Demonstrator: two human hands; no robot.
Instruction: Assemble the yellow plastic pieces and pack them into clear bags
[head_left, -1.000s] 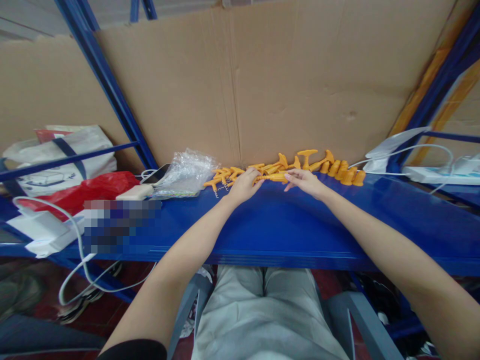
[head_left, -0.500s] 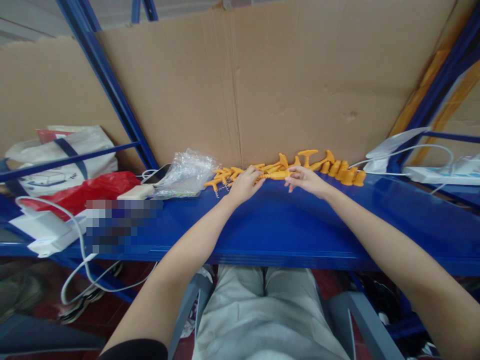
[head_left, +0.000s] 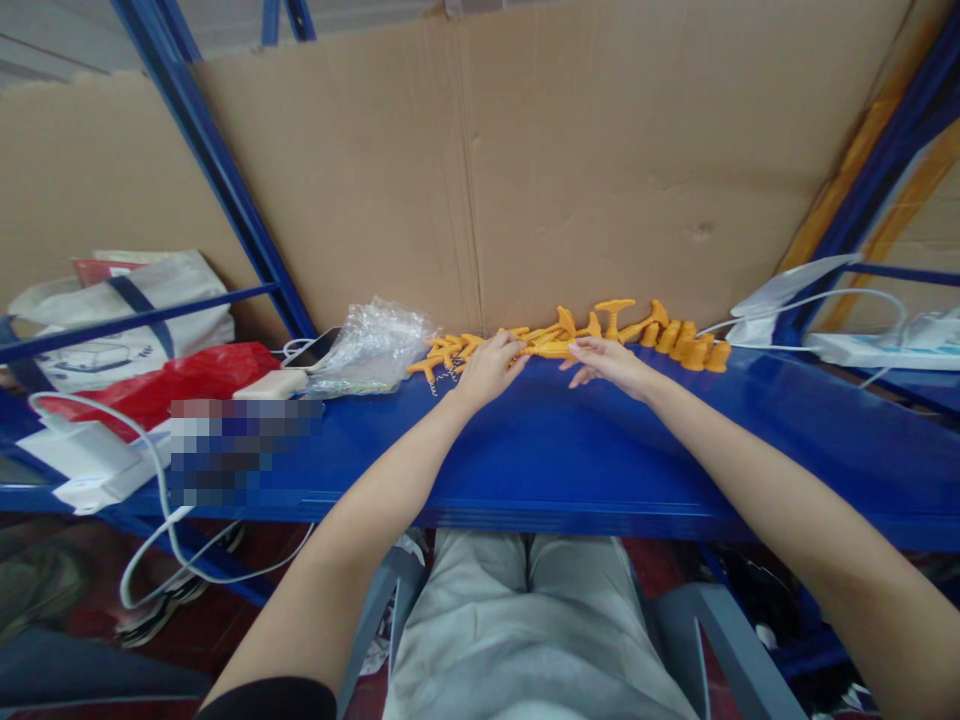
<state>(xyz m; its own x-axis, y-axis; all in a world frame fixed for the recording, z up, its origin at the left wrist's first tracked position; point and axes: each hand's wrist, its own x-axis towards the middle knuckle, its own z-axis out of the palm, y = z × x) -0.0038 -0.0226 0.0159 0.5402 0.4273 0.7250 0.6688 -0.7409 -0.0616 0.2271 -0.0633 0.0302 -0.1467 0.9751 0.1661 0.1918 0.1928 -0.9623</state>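
Note:
A heap of small orange plastic parts (head_left: 559,328) lies along the back of the blue shelf (head_left: 570,460), against the cardboard wall. One long orange piece (head_left: 551,350) spans between my two hands. My left hand (head_left: 491,368) pinches its left end with curled fingers. At the other end my right hand (head_left: 609,362) grips it between thumb and fingertips. More orange parts (head_left: 448,352) lie to the left of my left hand, and a row of them (head_left: 690,345) sits to the right.
A crumpled clear plastic bag (head_left: 375,345) and a phone (head_left: 315,348) lie left of the parts. Further left are a red bag (head_left: 176,380), a white charger with cable (head_left: 79,455) and a white tote. White cables and a power strip (head_left: 862,345) sit at right.
Both hands have stayed at the heap, shifting only slightly. The long orange piece between them has edged up towards the pile.

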